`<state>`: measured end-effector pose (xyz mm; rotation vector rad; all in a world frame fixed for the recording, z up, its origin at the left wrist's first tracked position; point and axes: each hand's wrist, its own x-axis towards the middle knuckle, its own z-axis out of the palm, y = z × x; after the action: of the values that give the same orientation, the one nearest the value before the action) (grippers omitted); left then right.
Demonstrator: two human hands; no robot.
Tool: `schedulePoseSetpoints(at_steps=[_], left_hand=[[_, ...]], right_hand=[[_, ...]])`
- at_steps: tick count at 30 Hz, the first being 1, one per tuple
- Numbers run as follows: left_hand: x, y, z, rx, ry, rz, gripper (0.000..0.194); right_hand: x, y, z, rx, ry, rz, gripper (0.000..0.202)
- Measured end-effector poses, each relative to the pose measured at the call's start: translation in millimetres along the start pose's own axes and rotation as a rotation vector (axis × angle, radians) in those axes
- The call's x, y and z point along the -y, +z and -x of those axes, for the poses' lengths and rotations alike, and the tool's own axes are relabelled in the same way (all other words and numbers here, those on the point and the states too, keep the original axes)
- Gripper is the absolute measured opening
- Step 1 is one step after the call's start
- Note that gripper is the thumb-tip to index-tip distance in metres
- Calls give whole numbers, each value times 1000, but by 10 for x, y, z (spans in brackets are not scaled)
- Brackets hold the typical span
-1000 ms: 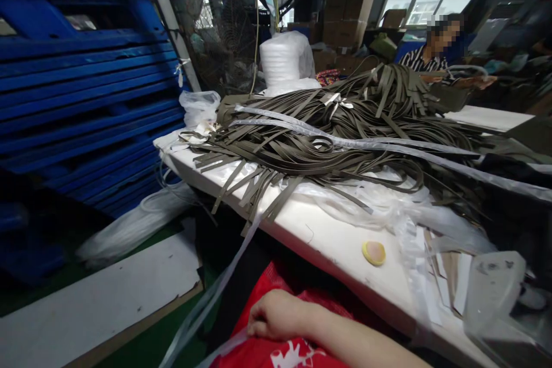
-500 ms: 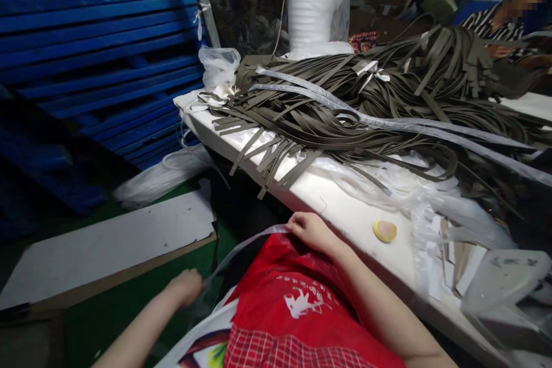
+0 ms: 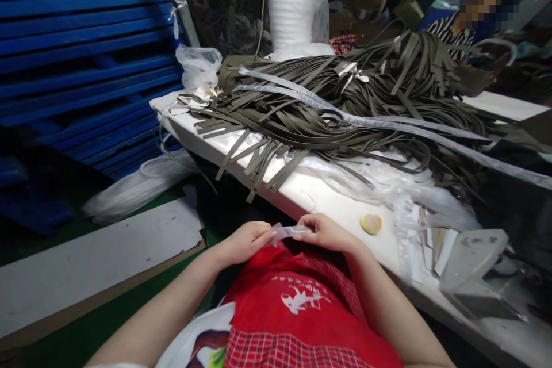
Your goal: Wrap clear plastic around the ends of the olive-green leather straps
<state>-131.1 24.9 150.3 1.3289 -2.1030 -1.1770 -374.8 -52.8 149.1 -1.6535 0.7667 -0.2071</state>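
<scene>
Between my hands runs a short stretch of a clear plastic strip point(image 3: 283, 232), over the red apron point(image 3: 263, 276) on my lap. My left hand point(image 3: 250, 240) pinches one part of it between thumb and fingers. On the other side, my right hand point(image 3: 321, 231) is closed on the strip too, near the table's front edge. Beyond them a large heap of dark olive flat straps point(image 3: 297, 121) covers the table, with some ends hanging over the edge. Two long clear plastic strips point(image 3: 371, 122) lie across the heap.
A yellow-rimmed round piece point(image 3: 371, 223) lies on the white table point(image 3: 332, 207). Right of it are plastic wrap and a clear tray-like piece point(image 3: 474, 259). Blue stacked slats point(image 3: 86, 57) stand at left, above a white board point(image 3: 107, 253). Another person point(image 3: 452, 26) is at far right.
My left hand has come up and right from low on the left to meet the right hand at the strip. The span between the hands has shortened. The view has shifted slightly.
</scene>
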Motion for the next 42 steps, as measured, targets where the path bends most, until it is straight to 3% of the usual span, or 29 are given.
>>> schedulePoseSetpoints(at_steps=[4, 7, 13, 18, 22, 25, 31, 37, 42], left_hand=[[100, -85, 49, 46, -24, -26, 53], [88, -100, 58, 66, -24, -66, 52], [-152, -3, -75, 99, 93, 21, 45], [-261, 108, -198, -50, 138, 82, 47], [-250, 132, -226, -121, 110, 146, 50], [-215, 134, -228, -160, 113, 146, 50], [-192, 147, -222, -181, 100, 187, 53], [-240, 167, -195, -235, 88, 166, 52], [-327, 186, -193, -254, 72, 157, 50]], right_hand=[[-35, -185, 158, -151, 20, -92, 32], [-17, -187, 159, -273, 13, -105, 29], [65, 17, -14, -175, -49, 0, 24], [114, 28, -34, -233, -62, -80, 26], [98, -34, 55, -199, -54, -246, 42], [77, -38, 105, -204, -126, -279, 42], [91, 30, 95, -331, -174, -269, 30], [78, 81, 26, -516, -125, -307, 36], [57, 88, 47, -550, -159, -392, 36]])
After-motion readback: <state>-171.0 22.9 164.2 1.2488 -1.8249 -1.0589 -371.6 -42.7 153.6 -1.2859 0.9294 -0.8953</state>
